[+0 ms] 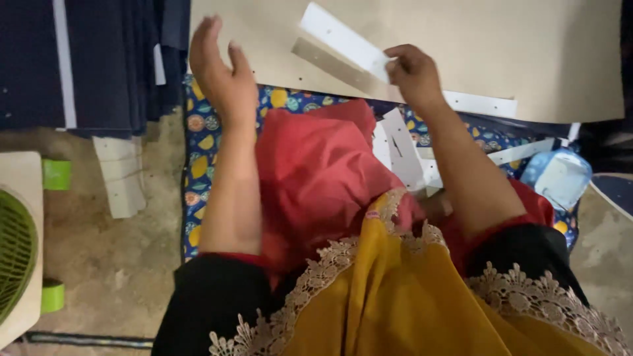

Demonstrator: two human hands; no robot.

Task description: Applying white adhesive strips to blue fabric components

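Observation:
My right hand [413, 71] pinches the end of a long white paper strip [341, 39] and holds it above a beige board [541, 59]. The strip casts a grey shadow on the board. My left hand [221, 74] is raised, fingers apart, holding nothing, over the board's left edge. A red cloth [316, 178] lies across my lap between my forearms. A mustard scarf with lace trim [395, 296] hangs at the bottom of the view.
More white paper strips [402, 148] lie on a blue patterned mat [201, 151] under the board, one [480, 103] at the board's lower edge. Dark blue cloth [92, 59] is stacked top left. A green fan [16, 250] stands left; a blue plastic bag [559, 177] lies right.

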